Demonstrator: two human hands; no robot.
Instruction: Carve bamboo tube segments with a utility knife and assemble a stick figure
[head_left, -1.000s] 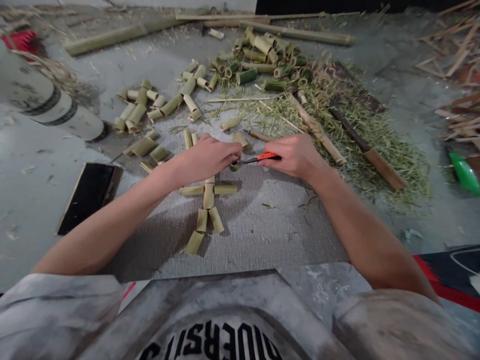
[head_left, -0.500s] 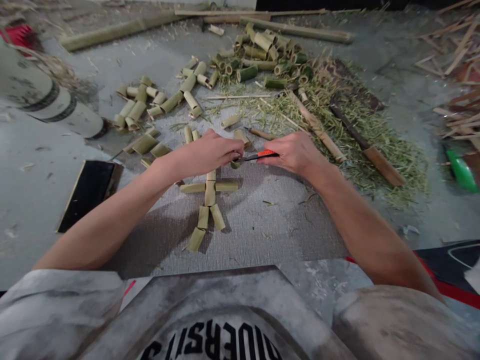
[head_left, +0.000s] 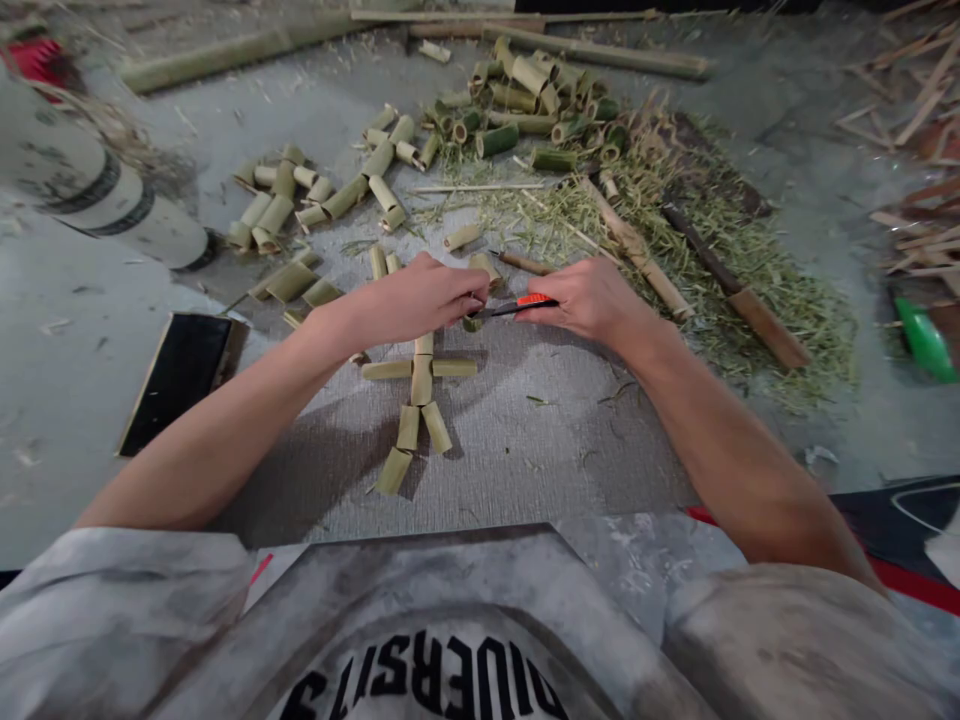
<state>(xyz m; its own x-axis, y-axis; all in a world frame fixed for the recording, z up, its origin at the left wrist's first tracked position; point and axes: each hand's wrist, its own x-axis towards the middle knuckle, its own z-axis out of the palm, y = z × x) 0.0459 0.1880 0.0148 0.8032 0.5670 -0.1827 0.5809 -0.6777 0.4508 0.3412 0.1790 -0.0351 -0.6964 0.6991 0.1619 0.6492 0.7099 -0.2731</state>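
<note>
My right hand (head_left: 581, 297) is closed round the orange-and-black handle of a small knife (head_left: 525, 302), its dark blade pointing left. Pinched in the fingers of my left hand (head_left: 431, 292) is a small green bamboo piece (head_left: 472, 325), mostly hidden by them. The blade tip meets that piece at my left fingertips. Just below my left hand, cut bamboo pieces (head_left: 422, 382) lie in a stick-figure shape on the grey textured mat (head_left: 525, 440). A short bamboo tube (head_left: 486, 268) lies right behind my left fingers, and a thin pointed tool (head_left: 521, 263) behind my right hand.
Several cut bamboo pieces (head_left: 274, 212) lie in figure-like groups at the back left. Behind are a heap of bamboo tubes (head_left: 525, 95) and green shavings (head_left: 780, 270) with a wooden-handled cleaver (head_left: 765, 325) on them. A black box (head_left: 176, 380) stands left, near a white column (head_left: 112, 190).
Both hands stay in nearly the same place, with the knife still against the bamboo piece. The knife's blade tilts slightly more. The whole view has shifted a little.
</note>
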